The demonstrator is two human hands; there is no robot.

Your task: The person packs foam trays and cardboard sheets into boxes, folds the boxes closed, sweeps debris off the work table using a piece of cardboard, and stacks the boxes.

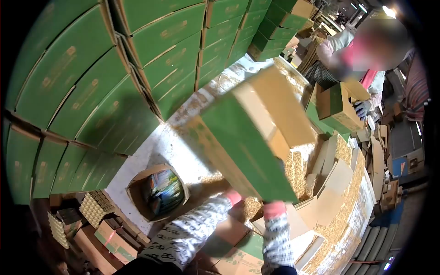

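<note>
A green and brown cardboard box (243,142), open at the top and blurred by motion, is held tilted above the work surface. Both patterned sleeves reach up to its lower edge. At the box's lower left edge is my left hand (233,197), mostly hidden, with only a pink part by the cuff showing. My right hand (275,208) is under the lower right corner, its fingers hidden behind the box. Golden shredded filling (297,176) lies beyond the box. Left of my left sleeve stands an open carton (133,185) with colourful packets inside.
Stacked green boxes (174,59) form a wall at the left. Egg trays (94,208) lie at the lower left. Flattened cardboard (332,183) is on the right. Across the surface, a co-worker's gloved hand (363,109) touches another open green box (339,107).
</note>
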